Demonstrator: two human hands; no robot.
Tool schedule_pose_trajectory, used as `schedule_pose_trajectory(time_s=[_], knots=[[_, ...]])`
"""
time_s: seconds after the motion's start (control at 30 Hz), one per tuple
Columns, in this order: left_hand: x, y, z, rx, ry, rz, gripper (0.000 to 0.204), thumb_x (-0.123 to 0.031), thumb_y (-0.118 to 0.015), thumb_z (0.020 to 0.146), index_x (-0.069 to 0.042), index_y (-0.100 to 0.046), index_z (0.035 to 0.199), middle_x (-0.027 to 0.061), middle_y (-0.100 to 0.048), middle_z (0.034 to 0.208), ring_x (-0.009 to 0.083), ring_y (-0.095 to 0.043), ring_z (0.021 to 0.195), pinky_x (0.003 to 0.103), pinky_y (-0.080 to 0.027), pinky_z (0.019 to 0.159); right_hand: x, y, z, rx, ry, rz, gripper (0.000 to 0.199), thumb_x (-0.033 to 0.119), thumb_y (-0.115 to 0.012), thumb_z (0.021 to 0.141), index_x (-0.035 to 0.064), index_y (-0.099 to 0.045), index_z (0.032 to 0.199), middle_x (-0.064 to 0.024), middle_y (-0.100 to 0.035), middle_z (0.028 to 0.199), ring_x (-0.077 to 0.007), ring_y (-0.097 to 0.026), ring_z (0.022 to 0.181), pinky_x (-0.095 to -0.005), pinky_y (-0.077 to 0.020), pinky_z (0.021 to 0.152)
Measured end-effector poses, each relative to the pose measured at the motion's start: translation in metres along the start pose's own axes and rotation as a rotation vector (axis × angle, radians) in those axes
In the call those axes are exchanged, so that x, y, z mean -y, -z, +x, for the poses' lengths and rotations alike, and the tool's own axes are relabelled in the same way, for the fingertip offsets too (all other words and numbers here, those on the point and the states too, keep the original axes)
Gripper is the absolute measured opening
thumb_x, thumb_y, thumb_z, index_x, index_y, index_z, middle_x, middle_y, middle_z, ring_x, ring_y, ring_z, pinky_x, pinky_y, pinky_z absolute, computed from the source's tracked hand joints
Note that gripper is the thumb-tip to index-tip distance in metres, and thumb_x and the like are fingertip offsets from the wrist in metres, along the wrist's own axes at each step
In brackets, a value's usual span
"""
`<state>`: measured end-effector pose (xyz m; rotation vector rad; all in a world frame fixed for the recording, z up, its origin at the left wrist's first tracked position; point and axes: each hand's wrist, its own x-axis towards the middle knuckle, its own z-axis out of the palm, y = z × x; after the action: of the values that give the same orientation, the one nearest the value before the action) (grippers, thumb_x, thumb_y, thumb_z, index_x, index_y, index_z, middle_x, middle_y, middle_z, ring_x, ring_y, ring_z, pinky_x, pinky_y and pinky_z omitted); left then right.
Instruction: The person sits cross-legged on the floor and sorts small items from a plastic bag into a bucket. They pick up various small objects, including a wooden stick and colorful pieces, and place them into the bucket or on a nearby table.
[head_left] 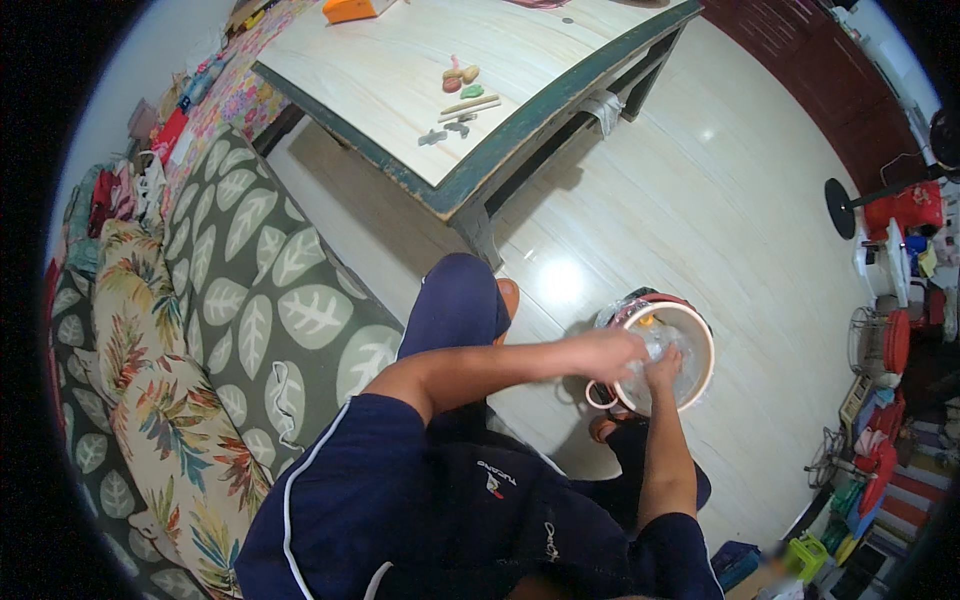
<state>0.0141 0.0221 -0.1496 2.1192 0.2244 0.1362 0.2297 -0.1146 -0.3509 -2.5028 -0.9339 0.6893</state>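
A round bucket (711, 352) with a pale rim stands on the floor in front of my feet. Clear, whitish material (690, 350), perhaps crumpled plastic or water, shows inside with a small yellow thing (646, 320). My left hand (612, 354) reaches across over the bucket's left rim; motion blurs its fingers. Close beside it, inside the rim, my right hand (662, 370) has its fingers curled together. A whitish bit shows between the two hands, too small to name. A pink ring-shaped handle (601, 394) sticks out at the bucket's lower left.
A low table (380, 110) with green edges bears small brown, green and grey pieces (460, 92), pale sticks (470, 107) and an orange box (352, 10). A leaf-patterned sofa (300, 310) is on the left. A black fan (842, 208) and stacked household goods line the right.
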Motion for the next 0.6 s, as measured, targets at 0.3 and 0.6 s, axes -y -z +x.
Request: schedule_pose_trajectory(time_s=[0.3, 0.6], knots=[[-0.017, 0.069, -0.074, -0.365, 0.06, -0.756, 0.016, -0.003, -0.049, 0.083, 0.003, -0.059, 0.095, 0.0066, -0.063, 0.084, 0.0121, -0.059, 0.076, 0.025, -0.048, 0.07, 0.132, 0.096, -0.07, -0.016, 0.252, -0.139, 0.03, 0.018, -0.063, 0.072, 0.002, -0.062, 0.098, -0.0197, -0.061, 0.096, -0.0311, -0.062, 0.082, -0.0361, -0.0483, 0.074], [-0.021, 0.169, -0.167, -1.05, 0.073, -0.791, 0.014, -0.005, -0.054, 0.084, 0.0, -0.06, 0.096, 0.0063, -0.063, 0.08, 0.0074, -0.055, 0.065, 0.02, -0.047, 0.064, 0.387, 0.114, -0.072, -0.047, 0.818, 0.156, 0.017, 0.011, -0.058, 0.082, 0.0034, -0.062, 0.096, -0.0127, -0.063, 0.083, -0.0178, -0.061, 0.07, -0.0272, -0.0478, 0.064]])
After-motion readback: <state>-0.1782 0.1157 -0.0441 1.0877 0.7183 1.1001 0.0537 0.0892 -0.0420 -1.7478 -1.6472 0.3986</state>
